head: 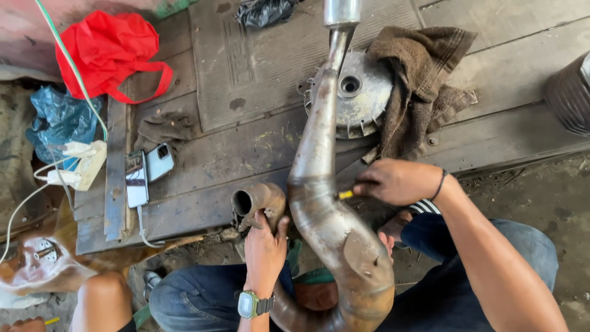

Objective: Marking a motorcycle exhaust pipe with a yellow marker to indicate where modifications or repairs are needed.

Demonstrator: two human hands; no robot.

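Note:
A long, curved, rusty metal exhaust pipe runs from the top of the view down across my lap, bending round to an open end at the left. My left hand, with a green wristwatch, grips the pipe just below that open end. My right hand is closed on a small tool with a yellow tip, held against the pipe's right side at mid-length.
Under the pipe lies a round metal hub plate on a brown rag, on wooden planks. Two phones, a power strip, a red bag and a blue bag sit at left. A bare knee is at lower left.

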